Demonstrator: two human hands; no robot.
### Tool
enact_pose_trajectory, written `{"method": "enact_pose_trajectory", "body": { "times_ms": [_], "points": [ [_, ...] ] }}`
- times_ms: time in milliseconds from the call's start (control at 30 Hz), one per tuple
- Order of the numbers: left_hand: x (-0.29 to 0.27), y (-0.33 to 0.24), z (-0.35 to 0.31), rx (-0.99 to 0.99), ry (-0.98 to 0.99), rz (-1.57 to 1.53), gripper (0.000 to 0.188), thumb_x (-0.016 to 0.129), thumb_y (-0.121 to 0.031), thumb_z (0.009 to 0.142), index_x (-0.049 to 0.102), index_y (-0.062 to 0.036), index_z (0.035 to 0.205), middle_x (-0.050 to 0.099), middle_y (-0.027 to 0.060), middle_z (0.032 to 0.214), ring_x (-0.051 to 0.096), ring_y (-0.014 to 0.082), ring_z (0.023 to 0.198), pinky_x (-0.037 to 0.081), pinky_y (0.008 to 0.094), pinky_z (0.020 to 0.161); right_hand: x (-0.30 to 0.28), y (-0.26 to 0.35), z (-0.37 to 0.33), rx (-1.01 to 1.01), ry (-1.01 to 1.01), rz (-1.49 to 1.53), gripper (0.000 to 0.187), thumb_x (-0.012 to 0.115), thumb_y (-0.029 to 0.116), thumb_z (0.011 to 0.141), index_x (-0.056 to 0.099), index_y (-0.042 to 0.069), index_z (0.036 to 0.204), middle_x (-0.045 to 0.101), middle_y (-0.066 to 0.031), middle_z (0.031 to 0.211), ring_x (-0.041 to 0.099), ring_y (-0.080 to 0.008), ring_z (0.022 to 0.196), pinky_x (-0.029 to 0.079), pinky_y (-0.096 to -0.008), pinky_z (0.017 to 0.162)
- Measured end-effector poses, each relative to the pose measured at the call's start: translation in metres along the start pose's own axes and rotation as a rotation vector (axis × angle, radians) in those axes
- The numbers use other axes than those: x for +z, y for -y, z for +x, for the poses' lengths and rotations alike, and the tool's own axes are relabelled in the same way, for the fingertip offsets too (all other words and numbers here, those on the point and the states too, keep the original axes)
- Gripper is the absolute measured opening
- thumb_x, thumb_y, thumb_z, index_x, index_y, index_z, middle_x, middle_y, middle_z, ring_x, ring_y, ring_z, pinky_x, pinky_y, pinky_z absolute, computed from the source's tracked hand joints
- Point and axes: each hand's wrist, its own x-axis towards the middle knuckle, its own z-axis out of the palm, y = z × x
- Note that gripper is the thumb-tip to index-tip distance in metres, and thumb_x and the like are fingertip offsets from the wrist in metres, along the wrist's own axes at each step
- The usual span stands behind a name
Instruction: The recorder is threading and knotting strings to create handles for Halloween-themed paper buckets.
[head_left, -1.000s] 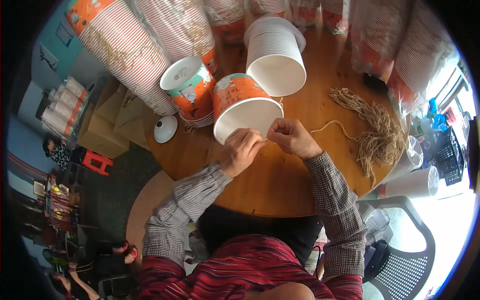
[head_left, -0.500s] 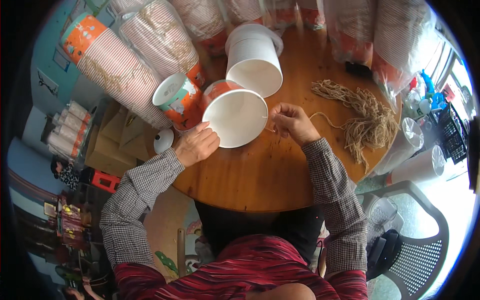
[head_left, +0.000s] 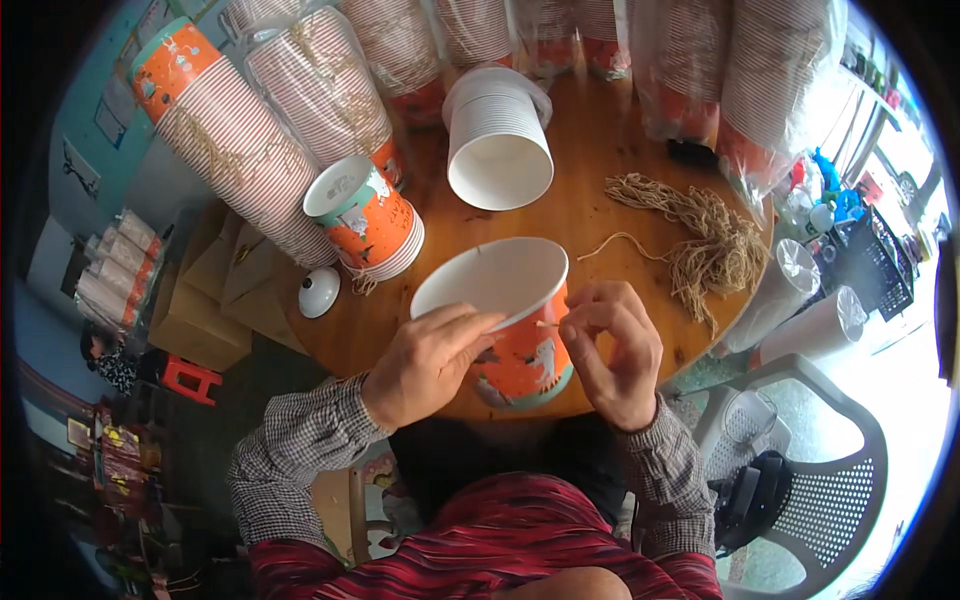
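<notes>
An orange paper bucket (head_left: 535, 370) with a white inside and printed figures is near the table's front edge, its mouth tilted up. My left hand (head_left: 425, 360) is closed at the bucket's near left rim, its fingers bent together there. On the other side, my right hand (head_left: 618, 350) pinches a short end of twine (head_left: 546, 323) against the bucket's outer wall. Most of that twine is hidden. A bundle of loose tan twine (head_left: 715, 240) lies to the right, one strand trailing toward the bucket.
A nested stack of white buckets (head_left: 500, 150) lies on its side farther back. To the left are a short orange bucket stack (head_left: 385, 225) and a white lid (head_left: 319, 292). Tall wrapped bucket stacks (head_left: 690, 70) line the table's back. A grey chair (head_left: 830, 500) stands at right.
The bucket has come nearer me and turned, so its orange outer side shows. Both hands moved toward me with it; the right one now pinches at the wall.
</notes>
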Motion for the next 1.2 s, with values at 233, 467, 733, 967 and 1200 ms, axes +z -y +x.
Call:
{"method": "enact_pose_trajectory", "body": {
  "times_ms": [233, 467, 733, 967, 1200],
  "points": [
    [-0.016, -0.042, -0.03, -0.03, 0.125, -0.191, 0.025, 0.062, -0.002, 0.085, 0.059, 0.0007, 0.11, 0.064, 0.0191, 0.098, 0.065, 0.0349, 0.089, 0.054, 0.0369, 0.074, 0.003, 0.048, -0.036, 0.154, 0.171, 0.129, 0.01, 0.059, -0.004, 0.084, 0.056, -0.001, 0.093, 0.061, -0.0138, 0.109, 0.06, -0.0124, 0.07, 0.049, -0.0245, 0.061],
    [0.024, -0.064, -0.087, -0.051, 0.119, -0.321, 0.021, 0.061, -0.002, 0.086, 0.059, 0.0019, 0.107, 0.065, 0.0182, 0.095, 0.065, 0.0338, 0.087, 0.053, 0.0366, 0.073, 0.003, 0.068, -0.107, 0.526, 0.25, 0.33, 0.008, 0.056, 0.003, 0.089, 0.056, -0.003, 0.095, 0.062, -0.0121, 0.104, 0.06, -0.0087, 0.072, 0.049, -0.0233, 0.064],
    [0.03, -0.098, -0.121, -0.078, 0.126, -0.305, 0.019, 0.063, -0.005, 0.086, 0.062, 0.0014, 0.104, 0.066, 0.0176, 0.09, 0.066, 0.0312, 0.084, 0.053, 0.0339, 0.07, -0.005, 0.088, -0.143, 0.505, 0.323, 0.356, 0.007, 0.057, 0.003, 0.087, 0.057, -0.004, 0.089, 0.06, -0.0115, 0.104, 0.061, -0.0115, 0.074, 0.05, -0.0251, 0.066],
    [0.029, -0.095, -0.118, -0.103, 0.183, -0.369, 0.013, 0.062, -0.006, 0.087, 0.063, 0.0019, 0.097, 0.066, 0.0171, 0.085, 0.067, 0.0265, 0.078, 0.052, 0.0309, 0.067, 0.005, 0.097, -0.164, 0.419, 0.237, 0.228, 0.006, 0.061, 0.002, 0.083, 0.056, -0.002, 0.084, 0.059, -0.016, 0.109, 0.062, -0.018, 0.078, 0.049, -0.0277, 0.068],
    [0.036, -0.082, -0.127, -0.071, 0.099, -0.38, 0.011, 0.062, -0.006, 0.087, 0.063, 0.0016, 0.094, 0.066, 0.0158, 0.083, 0.067, 0.0256, 0.077, 0.051, 0.0306, 0.066, 0.018, 0.09, -0.18, 0.219, 0.144, 0.109, 0.008, 0.061, -0.001, 0.084, 0.054, -0.002, 0.086, 0.058, -0.0192, 0.113, 0.063, -0.0193, 0.073, 0.05, -0.0276, 0.064]
  ]
}}
